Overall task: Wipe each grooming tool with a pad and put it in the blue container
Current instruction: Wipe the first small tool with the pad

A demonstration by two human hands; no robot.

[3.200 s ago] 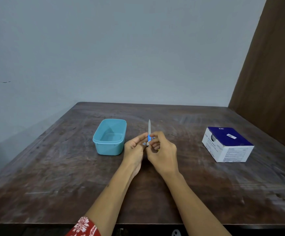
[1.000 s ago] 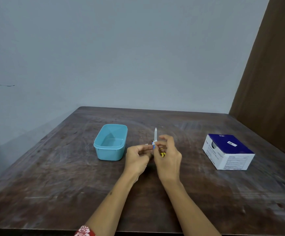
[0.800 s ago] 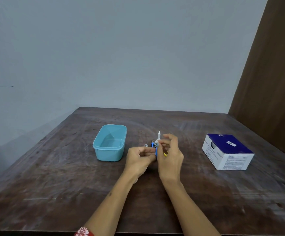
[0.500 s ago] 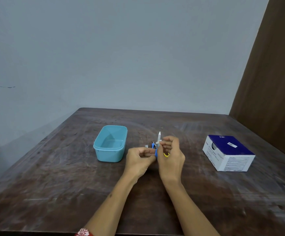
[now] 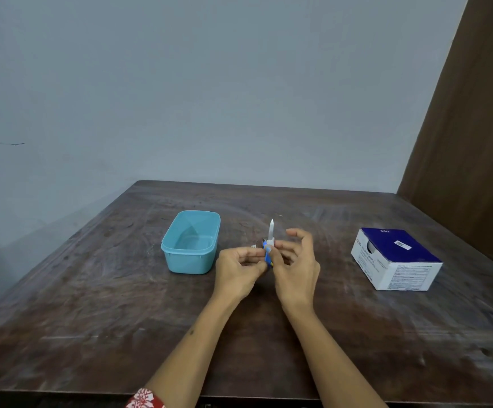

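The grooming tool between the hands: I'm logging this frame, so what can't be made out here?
- Grooming tool: the lower part sits behind the fingers of the left hand and right hand.
- A wiping pad: too small to confirm.
- Blue-and-white box: print too small to read.
- Blue container: nothing visible inside.

A dark brown wooden tabletop (image 5: 98, 313) fills the lower half of the view, its surface scuffed with pale streaks. At the right sits a box (image 5: 395, 259), dark blue on top, white on its sides with small print. Behind runs a plain grey-blue wall (image 5: 209, 89), and a brown panel (image 5: 480, 142) rises at the far right.
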